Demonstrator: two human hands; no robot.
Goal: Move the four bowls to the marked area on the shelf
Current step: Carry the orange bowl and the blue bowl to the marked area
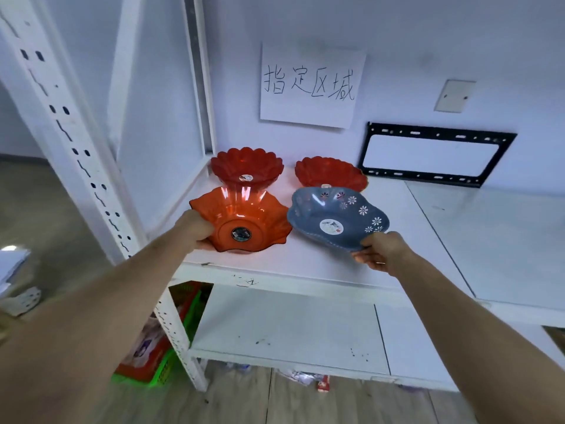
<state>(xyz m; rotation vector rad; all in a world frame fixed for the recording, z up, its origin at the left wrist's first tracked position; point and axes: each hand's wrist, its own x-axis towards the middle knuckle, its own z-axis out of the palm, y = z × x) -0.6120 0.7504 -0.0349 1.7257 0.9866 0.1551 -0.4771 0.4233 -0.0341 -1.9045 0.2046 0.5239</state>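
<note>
Two red scalloped bowls stand at the back of the white shelf, one on the left and one on the right, below a paper sign with handwritten characters. My left hand grips the left rim of an orange wavy-edged bowl in front of the left red bowl. My right hand holds the near rim of a blue flower-patterned bowl, tilted up, in front of the right red bowl.
A white perforated shelf post rises at the left. A black metal bracket leans on the wall at the right. A lower shelf lies beneath. Red and green baskets sit on the floor at the lower left.
</note>
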